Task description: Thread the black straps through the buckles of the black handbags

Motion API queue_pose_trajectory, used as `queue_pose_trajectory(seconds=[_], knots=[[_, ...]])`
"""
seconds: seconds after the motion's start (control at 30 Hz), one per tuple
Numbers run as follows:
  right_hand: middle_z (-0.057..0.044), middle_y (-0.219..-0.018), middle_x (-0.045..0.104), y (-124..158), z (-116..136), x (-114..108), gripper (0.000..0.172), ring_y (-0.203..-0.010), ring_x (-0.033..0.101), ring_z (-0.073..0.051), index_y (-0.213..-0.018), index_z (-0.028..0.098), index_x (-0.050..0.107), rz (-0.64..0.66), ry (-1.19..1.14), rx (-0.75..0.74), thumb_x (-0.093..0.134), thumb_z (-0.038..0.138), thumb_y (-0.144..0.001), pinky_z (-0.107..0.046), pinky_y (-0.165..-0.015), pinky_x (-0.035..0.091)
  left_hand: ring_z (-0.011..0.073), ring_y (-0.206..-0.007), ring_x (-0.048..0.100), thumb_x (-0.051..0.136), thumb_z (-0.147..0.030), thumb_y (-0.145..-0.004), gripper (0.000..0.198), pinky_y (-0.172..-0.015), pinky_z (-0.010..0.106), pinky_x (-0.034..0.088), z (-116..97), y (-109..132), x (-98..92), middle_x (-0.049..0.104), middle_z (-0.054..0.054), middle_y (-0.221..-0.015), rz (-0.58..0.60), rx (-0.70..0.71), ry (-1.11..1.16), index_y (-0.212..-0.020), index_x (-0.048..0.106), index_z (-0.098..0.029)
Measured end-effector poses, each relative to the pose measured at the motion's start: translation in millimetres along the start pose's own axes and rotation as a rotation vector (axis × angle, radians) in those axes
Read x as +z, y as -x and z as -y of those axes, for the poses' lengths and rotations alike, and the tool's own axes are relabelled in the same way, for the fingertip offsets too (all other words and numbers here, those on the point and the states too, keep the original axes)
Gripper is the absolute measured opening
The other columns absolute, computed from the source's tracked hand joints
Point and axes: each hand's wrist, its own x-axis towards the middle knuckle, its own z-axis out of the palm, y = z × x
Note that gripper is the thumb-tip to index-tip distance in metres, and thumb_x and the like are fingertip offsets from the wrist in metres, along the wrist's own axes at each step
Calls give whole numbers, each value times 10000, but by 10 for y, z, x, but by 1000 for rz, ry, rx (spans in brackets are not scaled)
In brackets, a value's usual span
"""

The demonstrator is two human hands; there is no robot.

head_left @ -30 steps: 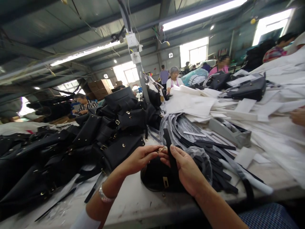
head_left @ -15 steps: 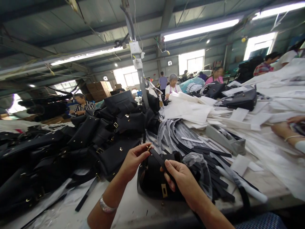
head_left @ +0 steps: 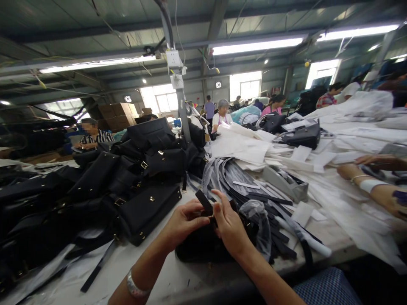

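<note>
Over the table's front part, a black handbag [head_left: 199,248] sits beneath both hands. My left hand [head_left: 182,222], with a silver bracelet at the wrist, is closed in a pinch at a small gold buckle on a black strap [head_left: 203,201]. The strap's flat free end sticks up between the hands. Against the same spot is my right hand [head_left: 232,228], thumb and fingers closed around the strap by the buckle, the index finger raised. My fingers hide most of the buckle and the bag's top.
Black handbags [head_left: 149,203] with gold fittings are heaped at the left. Right of the bag lie loose black straps [head_left: 282,241], a crumpled clear plastic bag [head_left: 257,212] and a grey box [head_left: 284,182]. White sheets [head_left: 241,144] spread behind. A co-worker's arms [head_left: 372,178] reach in from the right.
My right hand has moved up the strap to meet my left at the buckle. The strap's end now points up past the buckle. My view has turned slightly right.
</note>
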Motion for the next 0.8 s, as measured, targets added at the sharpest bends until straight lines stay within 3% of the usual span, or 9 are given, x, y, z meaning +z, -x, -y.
queue_pose_trajectory(seconds=[0.1,0.3,0.47,0.57,0.67,0.73,0.8], knots=[[-72,-1090,647,-16,58,10,621,-966,658,-225,-1465,235,395,-34,180,-153,552,498,-925,-366,-901,519,274,-1063,626,803,-330,-763,353,-971,360,469,-8,-4,70,684,97,-1124,44,-7,-32,-1069,738,-167],[-98,-1242,605,-64,172,-42,340,-1071,633,-256,-1217,233,653,-33,476,-261,550,403,-940,-403,-959,505,215,-761,644,780,-336,-752,262,-728,301,507,52,-83,170,685,48,-759,42,-186,31,-848,713,-102],[-83,-1362,590,-86,183,-109,282,-1319,475,-290,-1162,231,656,4,548,-414,641,321,-895,-518,-1176,274,213,-811,629,746,-253,-757,236,-795,326,507,86,-170,220,698,44,-826,35,-100,39,-948,717,-117],[-103,-1280,662,-105,190,-118,257,-1297,521,-280,-1178,179,634,-42,536,-441,546,229,-941,-563,-1201,176,224,-843,631,776,-273,-737,280,-829,333,495,89,-205,264,705,50,-870,45,-114,67,-967,709,-128],[-100,-1100,742,-114,272,-156,273,-1135,652,-248,-1138,160,659,-48,433,-500,436,207,-988,-552,-1214,133,214,-837,619,807,-345,-732,325,-781,296,489,62,-217,307,687,52,-842,146,-114,128,-947,703,-124],[-75,-1048,756,-95,384,-202,329,-1052,693,-219,-1082,199,696,-41,268,-478,377,250,-1021,-503,-1215,180,180,-771,595,790,-394,-760,386,-680,258,482,21,-211,348,663,51,-850,225,-120,161,-1018,688,-126],[-67,-1039,763,-66,523,-278,404,-1058,695,-215,-1026,233,723,-61,11,-387,335,342,-1044,-446,-1164,326,140,-695,565,754,-418,-800,425,-603,235,473,-20,-207,405,639,51,-901,297,-129,169,-1105,657,-138]])
